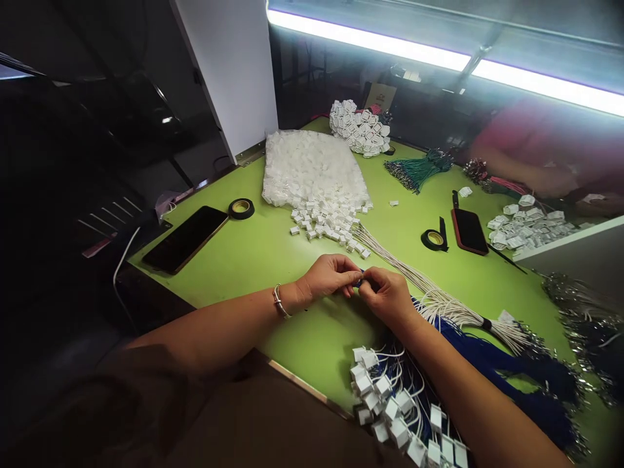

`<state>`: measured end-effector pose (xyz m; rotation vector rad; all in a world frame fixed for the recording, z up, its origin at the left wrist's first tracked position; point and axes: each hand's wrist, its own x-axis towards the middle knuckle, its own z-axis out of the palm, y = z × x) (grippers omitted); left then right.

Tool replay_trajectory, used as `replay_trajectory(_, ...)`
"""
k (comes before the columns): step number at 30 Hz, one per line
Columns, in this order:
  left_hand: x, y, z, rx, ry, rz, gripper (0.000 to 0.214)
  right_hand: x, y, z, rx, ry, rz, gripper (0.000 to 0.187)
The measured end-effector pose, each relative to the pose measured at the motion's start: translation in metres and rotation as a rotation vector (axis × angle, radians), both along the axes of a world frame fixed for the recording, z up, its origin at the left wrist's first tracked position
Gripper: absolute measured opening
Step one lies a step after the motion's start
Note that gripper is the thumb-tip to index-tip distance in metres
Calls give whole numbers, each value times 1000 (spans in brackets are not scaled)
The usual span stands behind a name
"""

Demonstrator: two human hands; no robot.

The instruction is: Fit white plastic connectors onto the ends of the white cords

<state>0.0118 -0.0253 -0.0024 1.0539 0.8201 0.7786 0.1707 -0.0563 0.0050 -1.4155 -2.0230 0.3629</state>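
Observation:
My left hand [329, 278] and my right hand [389, 296] meet over the table, fingertips pinched together on a small bit of blue wire [359, 281]. Most of that piece is hidden by the fingers. Just beyond them lies a heap of small white plastic connectors [326, 218], spilled from a clear plastic bag [312, 166]. A bundle of white wires [394, 255] runs past my right hand, and long blue wires [468, 344] lie under my right forearm. Nearer me, white connector housings [390, 406] with wires attached hang in a cluster at the table's edge.
On the green table [209, 283] lie a black phone [186, 238], a roll of black tape [241, 208], another tape roll [433, 240] and a red-edged phone [468, 231]. Green wires [420, 170] and white housings [361, 128] sit behind. Another person's arm [531, 170] rests across the table.

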Motion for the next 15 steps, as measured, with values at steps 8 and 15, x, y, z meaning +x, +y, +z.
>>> replay_trajectory(8, -3, 1, 5, -16, -50, 70, 33, 51, 24, 34, -59, -590, -426, 24)
replay_trajectory(15, -5, 1, 6, -19, -50, 56, 32, 91, 38, 39, -387, -788, -408, 21)
